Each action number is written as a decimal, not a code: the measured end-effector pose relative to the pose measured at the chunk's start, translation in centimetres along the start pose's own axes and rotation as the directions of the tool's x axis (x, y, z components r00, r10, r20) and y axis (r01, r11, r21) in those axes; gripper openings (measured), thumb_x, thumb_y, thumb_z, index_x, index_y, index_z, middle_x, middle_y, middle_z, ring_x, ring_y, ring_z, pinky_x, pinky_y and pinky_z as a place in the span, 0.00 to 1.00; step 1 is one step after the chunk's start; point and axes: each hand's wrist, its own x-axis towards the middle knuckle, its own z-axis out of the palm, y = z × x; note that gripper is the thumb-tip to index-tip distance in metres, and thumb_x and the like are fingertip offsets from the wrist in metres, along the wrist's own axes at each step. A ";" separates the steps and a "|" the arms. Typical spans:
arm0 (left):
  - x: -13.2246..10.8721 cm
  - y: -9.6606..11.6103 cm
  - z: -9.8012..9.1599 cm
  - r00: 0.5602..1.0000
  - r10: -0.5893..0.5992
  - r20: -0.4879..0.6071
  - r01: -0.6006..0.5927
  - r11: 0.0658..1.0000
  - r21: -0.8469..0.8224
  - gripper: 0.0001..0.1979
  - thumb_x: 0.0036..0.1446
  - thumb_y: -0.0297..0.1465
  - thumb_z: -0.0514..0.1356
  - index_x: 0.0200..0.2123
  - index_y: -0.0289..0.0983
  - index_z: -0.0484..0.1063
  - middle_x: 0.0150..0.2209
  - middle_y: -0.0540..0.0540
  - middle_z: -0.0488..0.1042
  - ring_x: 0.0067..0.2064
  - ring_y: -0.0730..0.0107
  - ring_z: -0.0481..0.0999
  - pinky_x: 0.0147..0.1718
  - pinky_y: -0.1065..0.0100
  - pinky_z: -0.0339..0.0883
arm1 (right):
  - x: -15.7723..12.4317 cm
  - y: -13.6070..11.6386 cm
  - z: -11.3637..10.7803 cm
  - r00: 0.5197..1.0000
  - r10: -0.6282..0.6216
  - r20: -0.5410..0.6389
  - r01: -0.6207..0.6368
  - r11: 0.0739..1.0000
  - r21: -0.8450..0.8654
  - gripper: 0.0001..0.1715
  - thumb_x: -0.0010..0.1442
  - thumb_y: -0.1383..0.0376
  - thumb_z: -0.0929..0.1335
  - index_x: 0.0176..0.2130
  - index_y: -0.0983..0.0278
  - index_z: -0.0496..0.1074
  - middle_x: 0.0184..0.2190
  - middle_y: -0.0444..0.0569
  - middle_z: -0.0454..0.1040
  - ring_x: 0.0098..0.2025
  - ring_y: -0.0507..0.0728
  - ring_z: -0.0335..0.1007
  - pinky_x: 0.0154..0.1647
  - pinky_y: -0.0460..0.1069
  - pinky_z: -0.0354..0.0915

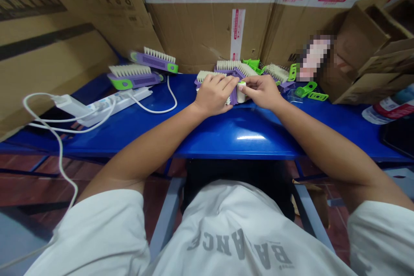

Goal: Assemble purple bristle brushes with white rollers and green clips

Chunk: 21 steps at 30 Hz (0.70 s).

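My left hand lies over a purple brush head, its fingers curled down on it and covering most of it. White bristles show beside and under those fingers. My right hand pinches a small white cylindrical piece with a green top between thumb and fingers, right against the purple brush head. Just behind my hands lie more purple brush heads with white bristles. Green plastic clips are scattered to the right of my right hand.
Two purple and green brushes lie at the left, behind a white power strip with trailing cables. Cardboard boxes wall the back of the blue table. A bottle lies tilted at the far right.
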 end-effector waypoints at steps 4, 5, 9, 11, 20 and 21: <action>0.0 0.0 0.0 1.000 0.005 -0.004 -0.005 1.000 0.003 0.40 0.61 0.36 0.66 0.75 0.31 0.69 0.69 0.27 0.78 0.67 0.29 0.77 0.62 0.38 0.70 | 0.0 -0.1 0.0 1.000 -0.005 0.003 0.005 1.000 -0.004 0.34 0.57 0.37 0.80 0.36 0.65 0.88 0.27 0.46 0.78 0.28 0.53 0.67 0.29 0.48 0.63; 0.0 0.0 0.0 1.000 0.004 -0.004 -0.004 1.000 0.003 0.40 0.61 0.36 0.66 0.75 0.31 0.69 0.69 0.27 0.78 0.67 0.30 0.77 0.62 0.39 0.70 | 0.0 0.0 -0.1 1.000 -0.006 0.004 0.006 1.000 -0.006 0.33 0.57 0.37 0.80 0.36 0.65 0.88 0.27 0.46 0.78 0.28 0.53 0.67 0.29 0.48 0.62; 0.0 0.0 0.0 1.000 0.001 0.000 -0.001 1.000 -0.002 0.40 0.61 0.36 0.66 0.75 0.31 0.69 0.70 0.27 0.78 0.67 0.29 0.77 0.62 0.38 0.70 | 0.0 0.1 -0.1 1.000 -0.010 0.008 0.010 1.000 -0.015 0.31 0.59 0.39 0.79 0.37 0.66 0.88 0.28 0.46 0.78 0.29 0.53 0.67 0.29 0.48 0.62; 0.0 0.0 0.0 1.000 0.003 0.002 -0.003 1.000 -0.003 0.41 0.61 0.36 0.66 0.75 0.31 0.69 0.70 0.27 0.78 0.68 0.29 0.77 0.62 0.38 0.70 | 0.0 0.2 -0.1 1.000 -0.012 0.010 0.012 1.000 -0.018 0.31 0.60 0.40 0.79 0.37 0.66 0.88 0.28 0.46 0.78 0.29 0.53 0.67 0.29 0.49 0.63; 0.0 0.0 -0.1 1.000 0.005 -0.005 -0.005 1.000 0.002 0.40 0.61 0.36 0.66 0.75 0.30 0.69 0.69 0.27 0.78 0.67 0.30 0.77 0.62 0.38 0.70 | 0.0 0.3 0.0 1.000 -0.012 0.007 0.012 1.000 -0.002 0.34 0.58 0.36 0.80 0.38 0.65 0.88 0.28 0.46 0.79 0.29 0.54 0.70 0.30 0.49 0.66; 0.0 0.0 -0.1 1.000 0.005 -0.008 -0.005 1.000 0.001 0.40 0.61 0.36 0.65 0.75 0.30 0.69 0.69 0.27 0.78 0.67 0.30 0.77 0.62 0.38 0.70 | 0.0 0.3 0.0 1.000 -0.011 0.005 0.011 1.000 -0.002 0.34 0.58 0.36 0.80 0.38 0.65 0.88 0.28 0.46 0.79 0.30 0.54 0.70 0.31 0.49 0.66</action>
